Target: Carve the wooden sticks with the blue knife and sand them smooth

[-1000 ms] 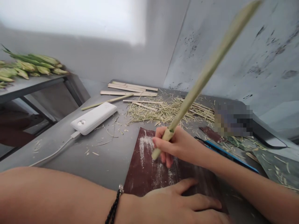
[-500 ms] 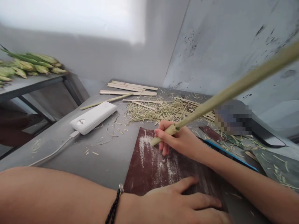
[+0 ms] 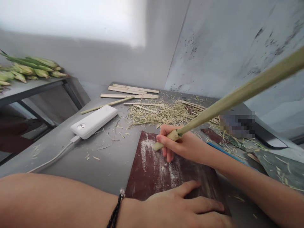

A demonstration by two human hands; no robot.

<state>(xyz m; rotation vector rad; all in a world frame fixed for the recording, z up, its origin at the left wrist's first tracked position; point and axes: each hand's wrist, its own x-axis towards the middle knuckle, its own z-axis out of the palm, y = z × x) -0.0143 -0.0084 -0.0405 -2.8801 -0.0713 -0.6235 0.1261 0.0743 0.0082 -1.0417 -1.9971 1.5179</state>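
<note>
My right hand (image 3: 182, 145) is closed round the lower end of a long pale green stalk (image 3: 237, 95), whose tip rests on a dark red-brown sanding sheet (image 3: 152, 171) dusted with white powder. The stalk slants up and to the right, out of the picture. Along the near edge of that sheet my left hand (image 3: 180, 205) lies flat with fingers spread. A black beaded bracelet (image 3: 116, 209) sits on my left wrist.
A white power bank (image 3: 95, 120) with its cable lies on the grey table (image 3: 71, 152) to the left. Behind the sheet are a heap of straw-like shavings (image 3: 166, 112) and flat wooden strips (image 3: 130, 91). Green stalks (image 3: 28, 68) lie on a side shelf. Walls close the corner.
The stalk has swung from steeply upright down toward the right, and its tip has shifted slightly along the sheet. My left hand has stayed flat on the sheet.
</note>
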